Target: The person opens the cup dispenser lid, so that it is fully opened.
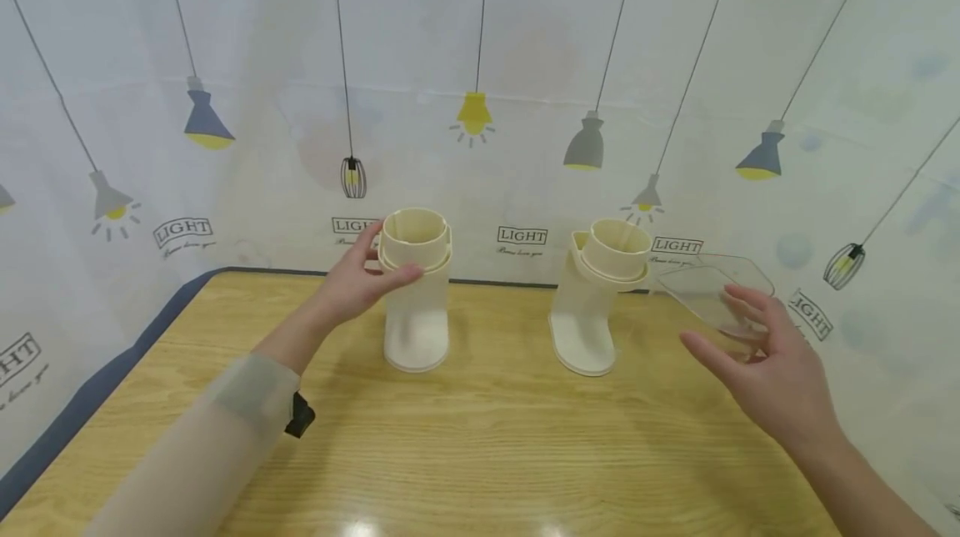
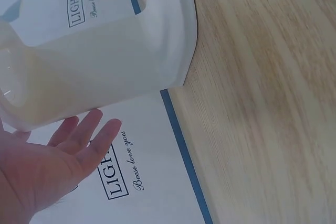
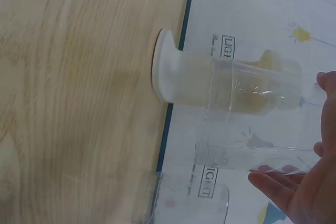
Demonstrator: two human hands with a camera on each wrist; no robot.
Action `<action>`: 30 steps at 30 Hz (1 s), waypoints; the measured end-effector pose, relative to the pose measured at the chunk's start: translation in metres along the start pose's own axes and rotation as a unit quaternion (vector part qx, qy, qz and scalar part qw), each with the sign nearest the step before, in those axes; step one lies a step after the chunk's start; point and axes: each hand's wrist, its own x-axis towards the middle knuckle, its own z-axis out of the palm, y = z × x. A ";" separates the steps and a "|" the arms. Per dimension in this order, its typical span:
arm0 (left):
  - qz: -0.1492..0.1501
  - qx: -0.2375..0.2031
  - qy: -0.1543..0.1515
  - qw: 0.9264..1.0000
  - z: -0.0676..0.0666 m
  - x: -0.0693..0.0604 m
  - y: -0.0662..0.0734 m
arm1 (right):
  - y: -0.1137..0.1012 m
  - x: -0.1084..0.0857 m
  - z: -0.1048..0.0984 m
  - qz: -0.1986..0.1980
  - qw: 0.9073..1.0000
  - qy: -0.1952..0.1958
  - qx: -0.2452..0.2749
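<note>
Two cream plastic dispenser stands, each with a round collar on top and a flat rounded foot, stand upright on the table. My left hand (image 1: 352, 283) holds the collar of the left stand (image 1: 417, 324), thumb in front and fingers at its side. In the left wrist view that hand's fingers (image 2: 86, 135) lie along the stand. Over on the right, my right hand (image 1: 783, 378) grips a clear plastic container (image 3: 247, 148) between thumb and fingers. This see-through container is tilted beside the right stand (image 1: 581, 324), which shows through it in the right wrist view.
A second clear container (image 3: 191, 205) shows at the bottom of the right wrist view. The wooden table (image 1: 480, 437) ends behind the stands at a white curtain (image 1: 525, 45) printed with hanging lamps. A dark blue edge (image 1: 180, 295) runs along the table's back and left.
</note>
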 end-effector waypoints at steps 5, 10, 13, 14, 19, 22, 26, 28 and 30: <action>0.000 0.005 0.000 1.000 -0.002 0.002 0.000 | 0.038 0.006 -0.002 0.025 0.999 -0.010 -0.045; 0.004 0.008 -0.001 1.000 -0.002 0.003 0.000 | 0.070 0.014 -0.005 0.066 0.995 -0.024 -0.073; 0.005 0.007 -0.002 1.000 -0.003 0.004 -0.001 | 0.086 0.018 -0.010 0.089 0.992 -0.036 -0.088; 0.005 0.007 -0.002 1.000 -0.003 0.004 -0.001 | 0.091 0.019 -0.011 0.095 0.990 -0.042 -0.092; 0.003 0.008 -0.005 1.000 -0.004 0.006 -0.003 | 0.110 0.024 -0.015 0.123 0.985 -0.060 -0.102; 0.002 0.008 -0.007 1.000 -0.004 0.006 -0.003 | 0.119 0.027 -0.016 0.130 0.985 -0.055 -0.100; 0.001 0.007 -0.010 1.000 -0.005 0.007 -0.003 | 0.127 0.032 -0.018 0.135 0.984 -0.054 -0.103; 0.001 0.005 -0.012 1.000 -0.005 0.008 -0.003 | 0.130 0.033 -0.020 0.139 0.983 -0.059 -0.108; 0.002 0.003 -0.013 1.000 -0.005 0.008 -0.003 | 0.131 0.034 -0.021 0.142 0.981 -0.064 -0.112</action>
